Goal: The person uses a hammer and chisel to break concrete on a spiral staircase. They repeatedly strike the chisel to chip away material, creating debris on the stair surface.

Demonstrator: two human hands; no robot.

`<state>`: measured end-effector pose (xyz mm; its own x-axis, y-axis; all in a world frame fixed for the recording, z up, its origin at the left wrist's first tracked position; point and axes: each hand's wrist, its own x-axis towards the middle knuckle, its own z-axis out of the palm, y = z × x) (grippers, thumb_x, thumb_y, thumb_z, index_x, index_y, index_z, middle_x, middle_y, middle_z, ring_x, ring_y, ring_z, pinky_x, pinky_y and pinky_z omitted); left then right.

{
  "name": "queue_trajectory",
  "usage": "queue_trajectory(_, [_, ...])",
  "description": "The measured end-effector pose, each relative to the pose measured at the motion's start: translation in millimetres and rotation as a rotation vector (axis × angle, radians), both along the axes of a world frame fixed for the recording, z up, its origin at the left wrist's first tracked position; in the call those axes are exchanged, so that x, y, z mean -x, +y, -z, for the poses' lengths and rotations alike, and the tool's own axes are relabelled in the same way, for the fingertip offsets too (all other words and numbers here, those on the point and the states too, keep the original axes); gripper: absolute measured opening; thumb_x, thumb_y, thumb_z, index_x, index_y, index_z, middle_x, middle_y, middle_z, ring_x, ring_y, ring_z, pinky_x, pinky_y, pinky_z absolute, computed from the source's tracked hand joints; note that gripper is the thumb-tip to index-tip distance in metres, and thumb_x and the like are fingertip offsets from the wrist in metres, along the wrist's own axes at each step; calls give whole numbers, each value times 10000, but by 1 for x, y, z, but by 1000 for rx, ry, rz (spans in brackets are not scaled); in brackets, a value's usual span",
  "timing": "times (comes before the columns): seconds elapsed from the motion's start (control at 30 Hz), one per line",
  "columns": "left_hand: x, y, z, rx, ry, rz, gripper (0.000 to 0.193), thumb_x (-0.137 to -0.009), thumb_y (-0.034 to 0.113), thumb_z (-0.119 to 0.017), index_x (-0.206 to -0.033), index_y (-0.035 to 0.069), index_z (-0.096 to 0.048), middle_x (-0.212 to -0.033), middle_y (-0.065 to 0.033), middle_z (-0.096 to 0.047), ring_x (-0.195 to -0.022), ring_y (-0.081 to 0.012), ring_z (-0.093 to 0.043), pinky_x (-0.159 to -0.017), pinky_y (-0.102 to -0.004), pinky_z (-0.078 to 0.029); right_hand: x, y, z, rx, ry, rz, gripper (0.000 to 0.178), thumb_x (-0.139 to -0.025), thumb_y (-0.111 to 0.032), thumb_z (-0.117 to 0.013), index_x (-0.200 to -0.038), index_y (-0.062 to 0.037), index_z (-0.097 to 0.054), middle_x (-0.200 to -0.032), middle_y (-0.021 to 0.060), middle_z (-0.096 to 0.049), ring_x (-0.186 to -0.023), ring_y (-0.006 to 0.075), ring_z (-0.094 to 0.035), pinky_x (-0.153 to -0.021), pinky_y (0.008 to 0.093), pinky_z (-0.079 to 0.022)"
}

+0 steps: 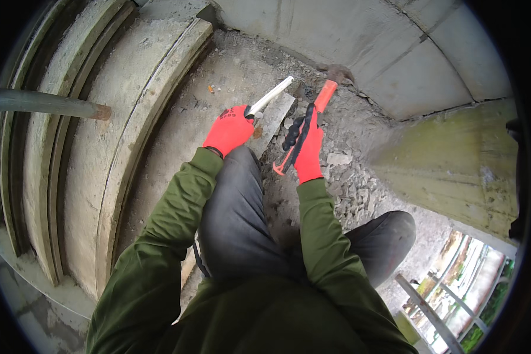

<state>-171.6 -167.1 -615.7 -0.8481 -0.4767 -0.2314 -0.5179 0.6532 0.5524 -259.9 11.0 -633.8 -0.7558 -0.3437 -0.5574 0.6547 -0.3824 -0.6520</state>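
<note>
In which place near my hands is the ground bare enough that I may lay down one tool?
Best is the dusty floor between the left hand, holding a pale bar, and the curved ledge; only small bits show there. It is crowded beneath the right hand with the hammer: broken rubble spreads toward the greenish panel.

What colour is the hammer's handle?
The hammer's handle is orange-red. It shows best in the head view, in the right hand.
</note>
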Motion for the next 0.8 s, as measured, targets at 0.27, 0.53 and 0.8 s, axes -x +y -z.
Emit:
queue_trajectory(0.27, [4, -5, -1, 175, -141, 88, 454, -910, 281, -645, -1316, 79, -615, -1106, -212, -690, -1015, -372, -662, -878, -444, -511, 1, 33, 47, -156, -135, -323, 476, -928, -503, -669, -696, -132, -482, -527, -10, -432, -381, 149, -403, -379, 337, -346])
queue_trajectory(0.53, [21, -4, -41, -211, 75, 14, 394, -906, 216, -673, -1278, 87, -656, -1071, -183, -714, -953, -317, -690, -795, -416, -519, -6, 116, 124, -493, -69, -64, 401, -912, -415, -699, -694, -132, -518, -526, -12, -444, -375, 167, -434, -360, 358, -368])
queue_trajectory(0.8, [69, 54, 33, 83, -85, 244, 470, -921, 291, -634, -1363, 141, -581, -1141, -169, -681, -1075, -371, -632, -900, -465, -500, -36, 138, 163, -502, -211, -120, 381, -915, -396, -694, -717, -117, -525, -538, 2, -468, -387, 180, -451, -367, 352, -389])
